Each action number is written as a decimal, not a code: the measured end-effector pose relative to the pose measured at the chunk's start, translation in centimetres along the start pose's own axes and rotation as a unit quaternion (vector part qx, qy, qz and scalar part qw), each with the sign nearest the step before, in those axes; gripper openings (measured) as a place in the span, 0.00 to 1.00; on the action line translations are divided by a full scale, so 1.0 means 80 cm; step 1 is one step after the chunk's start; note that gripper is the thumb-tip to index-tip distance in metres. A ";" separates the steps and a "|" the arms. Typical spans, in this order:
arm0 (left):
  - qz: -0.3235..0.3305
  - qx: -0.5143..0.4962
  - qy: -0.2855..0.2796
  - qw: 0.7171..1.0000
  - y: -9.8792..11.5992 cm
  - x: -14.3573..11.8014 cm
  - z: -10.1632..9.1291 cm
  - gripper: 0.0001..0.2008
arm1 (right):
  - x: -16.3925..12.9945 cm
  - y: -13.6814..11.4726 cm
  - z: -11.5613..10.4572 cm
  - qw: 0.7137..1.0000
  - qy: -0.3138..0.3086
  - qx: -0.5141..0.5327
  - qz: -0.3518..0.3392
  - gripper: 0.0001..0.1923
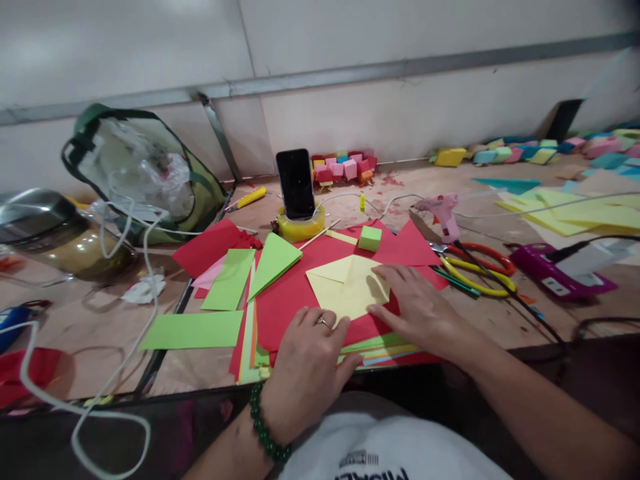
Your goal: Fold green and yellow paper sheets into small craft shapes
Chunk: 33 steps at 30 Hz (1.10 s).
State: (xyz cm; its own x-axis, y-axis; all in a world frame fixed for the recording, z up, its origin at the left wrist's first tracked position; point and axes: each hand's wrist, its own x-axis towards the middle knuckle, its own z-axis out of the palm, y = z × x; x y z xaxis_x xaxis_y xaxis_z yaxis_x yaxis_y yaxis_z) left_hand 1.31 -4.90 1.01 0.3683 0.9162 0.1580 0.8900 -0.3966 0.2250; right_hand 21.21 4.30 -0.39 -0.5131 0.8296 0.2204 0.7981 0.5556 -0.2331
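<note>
Both hands flat on the paper here: the left hand (307, 363) spreads its fingers loosely, fingertips pressing the near corner of the yellow paper (347, 287), while the right hand (417, 307) lays extended fingers across its right edge. The yellow paper sits under those fingertips on a red sheet (290, 293), a green cube (370, 238) just beyond.

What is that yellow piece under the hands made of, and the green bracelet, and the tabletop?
The yellow piece looks like thin matte paper: it holds sharp folds and lies flat under the right hand and left hand. The bracelet seems to be glossy round beads, maybe glass or stone. The tabletop looks like bare, scuffed plywood or board.
</note>
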 end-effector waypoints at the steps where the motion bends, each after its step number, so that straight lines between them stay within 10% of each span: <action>1: 0.000 0.000 0.000 1.000 -0.001 -0.001 0.000 0.18 | -0.002 0.011 -0.001 1.000 -0.003 0.000 0.004 0.24; 26: 0.030 0.168 -0.051 0.984 0.016 0.047 -0.011 0.09 | 0.025 0.059 -0.011 0.987 0.041 -0.110 -0.111 0.17; 33: 0.028 0.147 0.064 0.987 0.008 0.038 -0.009 0.14 | 0.006 0.019 -0.037 0.963 0.042 -0.169 -0.206 0.11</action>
State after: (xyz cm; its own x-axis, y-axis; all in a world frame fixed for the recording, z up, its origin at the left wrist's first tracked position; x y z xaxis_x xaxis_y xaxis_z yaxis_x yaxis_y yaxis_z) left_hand 2.80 -2.40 2.31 0.3993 0.8709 0.2865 0.9155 -0.3955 -0.0737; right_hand 23.11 5.38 2.19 -0.7922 0.5273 0.3071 0.5968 0.7745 0.2096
